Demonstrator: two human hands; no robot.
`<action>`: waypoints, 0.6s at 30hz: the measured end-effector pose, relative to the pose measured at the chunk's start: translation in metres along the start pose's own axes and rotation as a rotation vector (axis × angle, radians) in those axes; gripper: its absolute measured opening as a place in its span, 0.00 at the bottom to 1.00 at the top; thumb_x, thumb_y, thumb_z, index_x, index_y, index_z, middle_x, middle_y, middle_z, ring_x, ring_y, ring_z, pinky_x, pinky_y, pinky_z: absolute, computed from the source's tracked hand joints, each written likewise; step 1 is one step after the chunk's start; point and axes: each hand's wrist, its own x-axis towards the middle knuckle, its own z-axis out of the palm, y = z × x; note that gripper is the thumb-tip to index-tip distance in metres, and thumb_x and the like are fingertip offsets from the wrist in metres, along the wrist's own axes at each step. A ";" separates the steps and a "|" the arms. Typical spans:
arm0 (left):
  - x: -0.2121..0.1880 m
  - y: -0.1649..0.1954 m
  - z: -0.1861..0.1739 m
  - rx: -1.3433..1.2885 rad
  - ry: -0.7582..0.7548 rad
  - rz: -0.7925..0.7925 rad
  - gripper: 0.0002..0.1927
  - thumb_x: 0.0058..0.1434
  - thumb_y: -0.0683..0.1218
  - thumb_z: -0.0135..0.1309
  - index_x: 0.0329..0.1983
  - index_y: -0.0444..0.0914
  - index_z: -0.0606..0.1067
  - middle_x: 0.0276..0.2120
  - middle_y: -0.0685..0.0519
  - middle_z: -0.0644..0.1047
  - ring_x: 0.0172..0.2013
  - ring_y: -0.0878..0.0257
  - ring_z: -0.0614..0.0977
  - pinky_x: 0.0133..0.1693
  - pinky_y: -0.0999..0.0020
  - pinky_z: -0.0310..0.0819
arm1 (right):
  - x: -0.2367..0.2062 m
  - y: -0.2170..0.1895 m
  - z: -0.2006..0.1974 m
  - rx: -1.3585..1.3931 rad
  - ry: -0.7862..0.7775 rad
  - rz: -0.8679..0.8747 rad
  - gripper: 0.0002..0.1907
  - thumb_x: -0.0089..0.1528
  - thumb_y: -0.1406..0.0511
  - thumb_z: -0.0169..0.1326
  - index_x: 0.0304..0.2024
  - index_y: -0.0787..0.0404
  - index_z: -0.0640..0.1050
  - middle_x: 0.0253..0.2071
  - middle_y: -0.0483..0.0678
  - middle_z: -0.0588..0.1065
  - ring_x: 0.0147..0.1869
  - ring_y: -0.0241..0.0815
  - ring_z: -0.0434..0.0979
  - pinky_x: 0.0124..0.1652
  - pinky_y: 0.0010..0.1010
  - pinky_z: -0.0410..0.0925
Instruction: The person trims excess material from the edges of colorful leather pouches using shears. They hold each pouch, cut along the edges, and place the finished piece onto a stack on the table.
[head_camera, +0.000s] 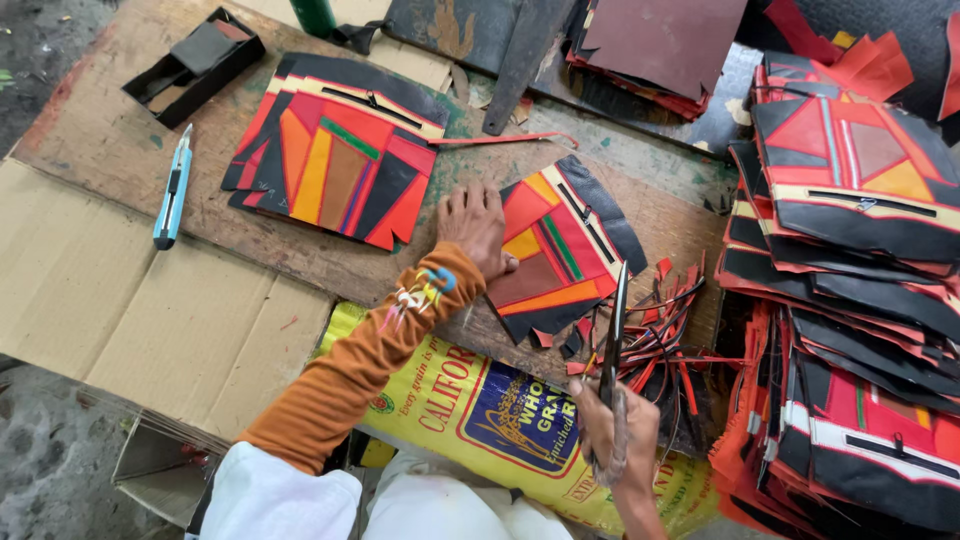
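Note:
My left hand (475, 225) lies flat on the wooden board, its fingers resting on the left edge of a patchwork leather panel (560, 250) in red, orange, black and green with a zipper strip. My right hand (615, 425) grips large black scissors (613, 330), blades pointing up toward the panel's lower right edge and slightly parted. A pile of thin red and black trimmings (665, 335) lies just right of the scissors.
A stack of similar patchwork panels (335, 150) sits to the left, and tall stacks (850, 260) fill the right. A blue utility knife (172, 187), a black box (195, 65), cardboard (130, 290) and a yellow printed sack (480, 400) surround the board.

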 end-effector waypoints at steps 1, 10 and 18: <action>0.004 -0.001 -0.003 0.012 -0.003 0.003 0.54 0.36 0.59 0.76 0.60 0.28 0.65 0.54 0.41 0.68 0.58 0.46 0.66 0.60 0.49 0.61 | 0.006 -0.002 0.002 0.004 0.007 -0.042 0.11 0.57 0.62 0.63 0.32 0.66 0.82 0.15 0.44 0.71 0.12 0.31 0.66 0.13 0.26 0.57; 0.001 -0.044 -0.034 -1.256 -0.354 0.468 0.29 0.54 0.42 0.69 0.58 0.31 0.73 0.51 0.50 0.80 0.52 0.60 0.80 0.58 0.63 0.75 | 0.032 0.000 0.003 0.186 -0.003 -0.181 0.17 0.63 0.59 0.61 0.30 0.68 0.79 0.15 0.43 0.69 0.14 0.33 0.66 0.16 0.26 0.59; -0.048 -0.064 -0.051 -1.867 -0.409 0.189 0.30 0.57 0.36 0.64 0.64 0.32 0.70 0.54 0.48 0.79 0.54 0.60 0.81 0.58 0.61 0.76 | 0.053 0.011 0.016 0.667 -0.314 -0.064 0.17 0.67 0.59 0.57 0.27 0.58 0.69 0.18 0.44 0.66 0.15 0.39 0.66 0.17 0.32 0.61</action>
